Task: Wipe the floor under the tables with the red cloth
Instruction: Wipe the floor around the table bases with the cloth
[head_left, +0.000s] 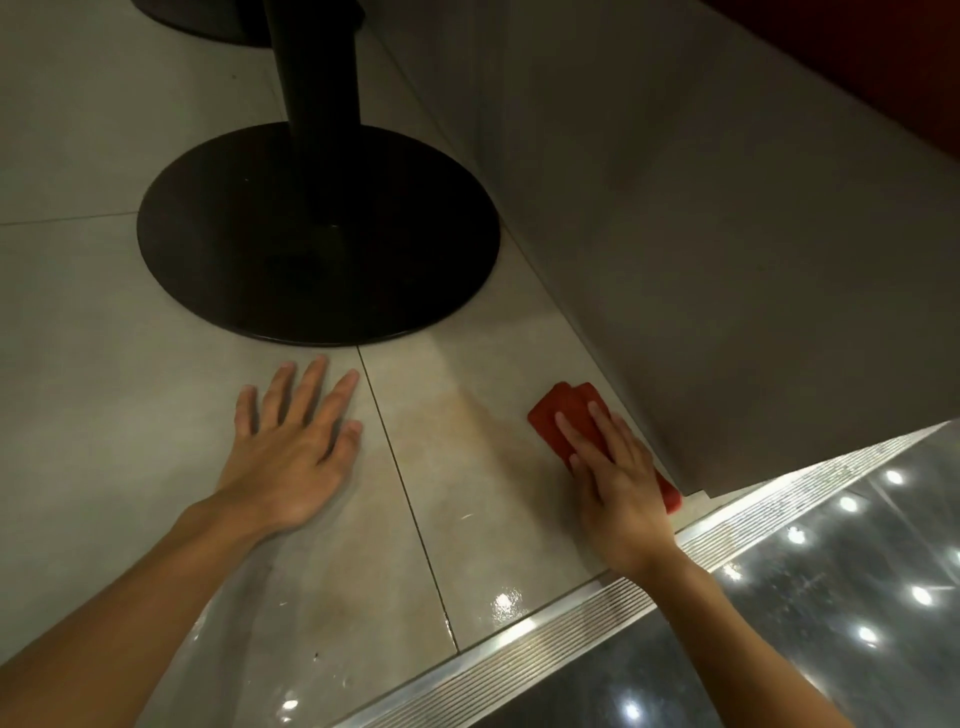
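Observation:
A folded red cloth (566, 410) lies flat on the pale tiled floor (467, 467), close to the foot of a grey wall panel. My right hand (615, 478) presses down on it with fingers extended, covering its near half. My left hand (291, 441) rests flat on the tile with fingers spread, holding nothing, just in front of the round black table base (317, 244). A wet sheen and a faint orange-brown smear show on the tile between my hands.
A black pedestal column (322, 78) rises from the base; a second dark base (208, 21) sits at the top edge. The grey panel (701, 234) bounds the right. A ribbed metal strip (597, 613) and glossy black floor (831, 597) lie at the lower right.

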